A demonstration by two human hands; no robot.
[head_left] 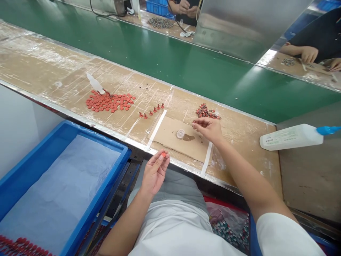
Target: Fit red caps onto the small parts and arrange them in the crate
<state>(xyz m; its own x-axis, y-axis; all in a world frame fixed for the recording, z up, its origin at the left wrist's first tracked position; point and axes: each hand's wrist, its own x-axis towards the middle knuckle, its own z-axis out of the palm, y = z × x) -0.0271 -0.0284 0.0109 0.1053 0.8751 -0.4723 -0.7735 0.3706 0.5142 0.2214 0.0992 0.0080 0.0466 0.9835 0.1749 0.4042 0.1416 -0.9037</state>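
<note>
My left hand (153, 174), in front of the table edge, pinches a round red disc (163, 154) between thumb and fingers. Over the cardboard sheet (170, 126), my right hand (210, 128) is closed at the fingertips on a small dark-and-red figure piece (193, 122), partly hidden by the fingers. Just behind that hand lies a pile of similar red and dark figure pieces (204, 111). A small clear cup (180, 133) stands on the cardboard beside a wet brown stain (189, 137). Several small figures on red discs (151, 112) stand upright to the left.
Many loose red discs (106, 103) lie farther left, with a white pointed tool (95, 83) over them. A white bottle with a blue nozzle (291, 137) lies at right. A blue tray (124, 151) sits low left. Co-workers' hands (309, 55) show beyond the green belt (160, 60).
</note>
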